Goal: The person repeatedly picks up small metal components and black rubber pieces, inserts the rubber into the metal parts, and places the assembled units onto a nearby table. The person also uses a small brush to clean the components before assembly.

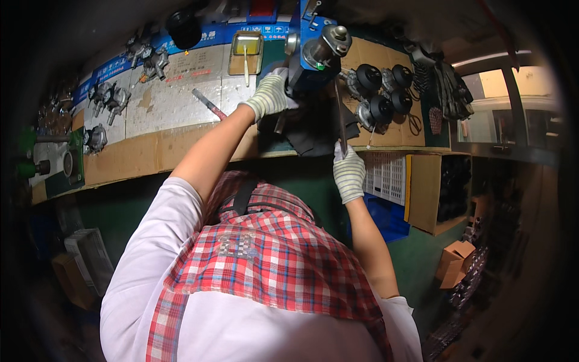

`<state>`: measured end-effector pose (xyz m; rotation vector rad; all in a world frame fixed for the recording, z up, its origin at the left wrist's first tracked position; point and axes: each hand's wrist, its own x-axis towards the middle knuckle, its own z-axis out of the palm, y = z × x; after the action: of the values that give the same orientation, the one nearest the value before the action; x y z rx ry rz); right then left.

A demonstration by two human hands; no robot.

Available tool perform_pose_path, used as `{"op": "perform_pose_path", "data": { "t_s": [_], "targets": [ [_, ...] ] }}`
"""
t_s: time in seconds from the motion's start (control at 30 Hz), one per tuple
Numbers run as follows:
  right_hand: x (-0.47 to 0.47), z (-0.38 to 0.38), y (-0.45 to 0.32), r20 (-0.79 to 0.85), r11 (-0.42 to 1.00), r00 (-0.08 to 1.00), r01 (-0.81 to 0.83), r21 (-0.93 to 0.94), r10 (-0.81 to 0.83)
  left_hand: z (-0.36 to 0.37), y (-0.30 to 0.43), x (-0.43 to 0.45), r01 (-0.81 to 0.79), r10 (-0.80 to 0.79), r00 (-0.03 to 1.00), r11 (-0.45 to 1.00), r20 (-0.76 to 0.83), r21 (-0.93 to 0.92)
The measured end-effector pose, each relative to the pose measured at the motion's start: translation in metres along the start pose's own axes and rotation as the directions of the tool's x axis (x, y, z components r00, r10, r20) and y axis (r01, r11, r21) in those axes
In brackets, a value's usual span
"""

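Observation:
Straight ahead stands a blue bench press (312, 50) with a metal ram head. My right hand (349, 174), in a striped knit glove, grips the lower end of its long metal lever (340, 113) near the bench's front edge. My left hand (270, 95), gloved alike, reaches in at the press's left side. Its fingertips and whatever they touch are hidden there. Dark cloth (312, 135) lies below the press. To the left of it, a tool with a red-wrapped handle (209, 104) rests on the cardboard-covered bench near my left forearm.
A tray of yellow grease (247, 46) holds a brush (246, 68). Metal housings (115, 99) stand at left; several pump-like parts with black pulleys (381, 108) and scissors (414, 124) lie at right. Below are a white crate (384, 176), a blue bin (384, 219) and a cardboard box (425, 190).

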<state>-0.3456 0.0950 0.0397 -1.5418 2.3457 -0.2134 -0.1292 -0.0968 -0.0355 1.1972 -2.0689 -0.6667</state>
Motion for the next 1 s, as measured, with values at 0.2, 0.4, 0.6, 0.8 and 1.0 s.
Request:
{"op": "perform_pose_path", "data": {
  "t_s": [0.2, 0.4, 0.6, 0.8, 1.0],
  "targets": [
    [0.038, 0.058, 0.01, -0.103, 0.998, 0.995, 0.002, 0.058, 0.004, -0.012, 0.016, -0.006, 0.128, -0.133, 0.979, 0.991, 0.156, 0.043],
    [0.075, 0.1, 0.006, -0.192, 0.987, 0.981, 0.028, 0.155, 0.002, -0.023, 0.006, -0.045, 0.387, -0.336, 0.917, 0.88, 0.214, -0.276],
    [0.081, 0.102, 0.009, -0.168, 0.973, 0.985, 0.061, 0.224, -0.023, -0.013, 0.001, -0.046, 0.598, -0.542, 0.796, 0.628, 0.272, -0.498],
    [0.019, 0.023, 0.023, 0.11, 0.969, 0.985, 0.104, 0.223, -0.131, 0.018, -0.003, -0.02, 0.535, -0.58, 0.806, 0.621, 0.123, -0.573],
    [-0.057, -0.169, -0.011, 0.421, 0.499, 0.862, -0.244, 0.832, -0.28, 0.031, -0.043, -0.027, 0.603, -0.642, 0.763, 0.671, 0.068, -0.431]
  ]
}}
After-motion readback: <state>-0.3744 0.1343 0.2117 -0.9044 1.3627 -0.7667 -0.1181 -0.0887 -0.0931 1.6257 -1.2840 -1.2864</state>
